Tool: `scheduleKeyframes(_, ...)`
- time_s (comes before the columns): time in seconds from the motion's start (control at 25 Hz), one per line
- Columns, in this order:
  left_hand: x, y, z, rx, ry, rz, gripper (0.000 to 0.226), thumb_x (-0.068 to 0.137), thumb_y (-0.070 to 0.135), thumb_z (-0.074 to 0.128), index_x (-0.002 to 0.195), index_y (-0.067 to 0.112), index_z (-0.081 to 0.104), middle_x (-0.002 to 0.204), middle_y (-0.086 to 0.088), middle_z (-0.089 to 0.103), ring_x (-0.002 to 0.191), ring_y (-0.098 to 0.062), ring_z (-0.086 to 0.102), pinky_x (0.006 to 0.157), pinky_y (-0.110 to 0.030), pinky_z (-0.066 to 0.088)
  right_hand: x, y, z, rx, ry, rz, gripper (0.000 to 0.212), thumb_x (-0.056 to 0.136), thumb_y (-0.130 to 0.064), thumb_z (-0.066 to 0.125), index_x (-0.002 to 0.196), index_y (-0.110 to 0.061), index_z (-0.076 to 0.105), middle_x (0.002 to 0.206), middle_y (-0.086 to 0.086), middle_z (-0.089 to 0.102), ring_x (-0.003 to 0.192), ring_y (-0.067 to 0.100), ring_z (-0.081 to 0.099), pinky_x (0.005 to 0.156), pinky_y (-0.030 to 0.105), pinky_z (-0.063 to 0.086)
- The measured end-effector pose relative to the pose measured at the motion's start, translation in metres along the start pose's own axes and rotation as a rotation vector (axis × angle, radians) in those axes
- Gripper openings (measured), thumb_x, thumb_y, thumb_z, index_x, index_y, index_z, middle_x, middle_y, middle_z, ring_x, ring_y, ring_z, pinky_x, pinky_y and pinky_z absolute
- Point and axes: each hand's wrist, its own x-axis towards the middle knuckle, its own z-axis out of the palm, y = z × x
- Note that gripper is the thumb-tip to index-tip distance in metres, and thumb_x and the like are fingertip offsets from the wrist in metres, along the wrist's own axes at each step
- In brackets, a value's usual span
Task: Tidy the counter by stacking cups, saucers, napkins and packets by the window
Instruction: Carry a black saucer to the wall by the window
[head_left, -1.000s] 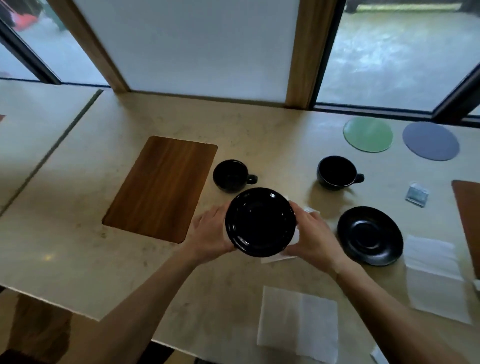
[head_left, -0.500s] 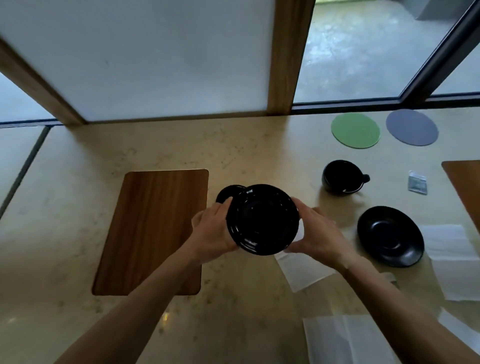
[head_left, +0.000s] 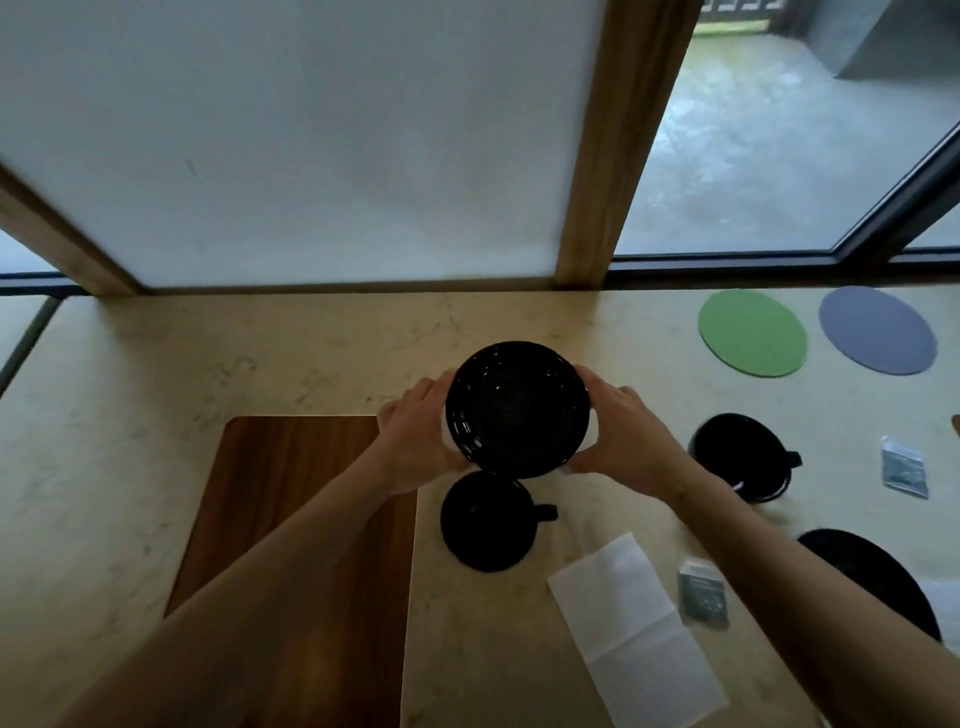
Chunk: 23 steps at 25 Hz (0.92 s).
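Observation:
I hold a black saucer (head_left: 517, 410) above the counter, in the air between both hands. My left hand (head_left: 415, 436) grips its left rim and my right hand (head_left: 621, 431) grips its right rim. Just below it a black cup (head_left: 488, 522) stands on the counter with its handle to the right. A second black cup (head_left: 737, 457) stands to the right, and another black saucer (head_left: 878, 577) lies at the right edge, partly hidden by my right arm. A white napkin (head_left: 634, 629) lies near me, with a small packet (head_left: 704, 597) beside it and another packet (head_left: 904, 470) further right.
A wooden placemat (head_left: 291, 519) lies left of the cup, under my left forearm. A green round coaster (head_left: 752, 332) and a grey-blue coaster (head_left: 878, 330) sit by the window (head_left: 311, 135). The beige counter (head_left: 311, 343) runs up to the window frame.
Both hands have carried the saucer away from me toward the window, past the left cup, which now lies nearer than the saucer. The view has tilted up and shifted.

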Motion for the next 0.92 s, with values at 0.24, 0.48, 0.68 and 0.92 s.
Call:
scheduleKeyframes(0.24,0.089,-0.043,0.003,0.033,-0.013,-0.083,0.109,0.065,0.040,0.083,0.150,0.030,0.015,0.142,0.001,0.038,0.134,-0.022,0.034,0.112,-0.048,0.021,0.097,0.019,0.005,0.003,0.007,0.026,0.106,0.063,-0.029,0.087,0.147,-0.038,0.021,0.140,-0.008,0.049,0.128,0.024,0.041,0.099,0.046,0.043)
scheduleKeyframes(0.48,0.160,-0.068,0.007,0.050,-0.034,-0.117,0.110,0.065,0.037,0.083,0.151,0.030,0.014,0.144,-0.002,0.037,0.134,-0.026,0.034,0.111,-0.050,0.027,0.171,0.034,0.015,-0.025,0.004,-0.044,0.104,0.063,-0.032,0.085,0.147,-0.032,0.023,0.146,-0.004,0.044,0.133,0.023,0.040,0.109,0.039,0.032)
scheduleKeyframes(0.68,0.188,-0.084,0.014,0.131,-0.025,-0.104,0.110,0.061,0.042,0.083,0.146,0.036,0.014,0.136,0.000,0.040,0.129,-0.026,0.035,0.106,-0.049,0.027,0.199,0.051,0.024,-0.104,0.016,0.036,0.107,0.060,-0.042,0.084,0.146,-0.038,0.020,0.141,-0.004,0.050,0.132,0.028,0.040,0.107,0.052,0.036)
scheduleKeyframes(0.92,0.195,-0.086,0.014,0.138,-0.026,-0.100,0.105,0.063,0.043,0.080,0.146,0.036,0.015,0.136,0.002,0.039,0.129,-0.026,0.031,0.106,-0.045,0.025,0.208,0.053,0.022,-0.184,0.012,0.070,0.106,0.061,-0.044,0.085,0.145,-0.038,0.021,0.140,-0.003,0.050,0.131,0.028,0.038,0.104,0.050,0.032)
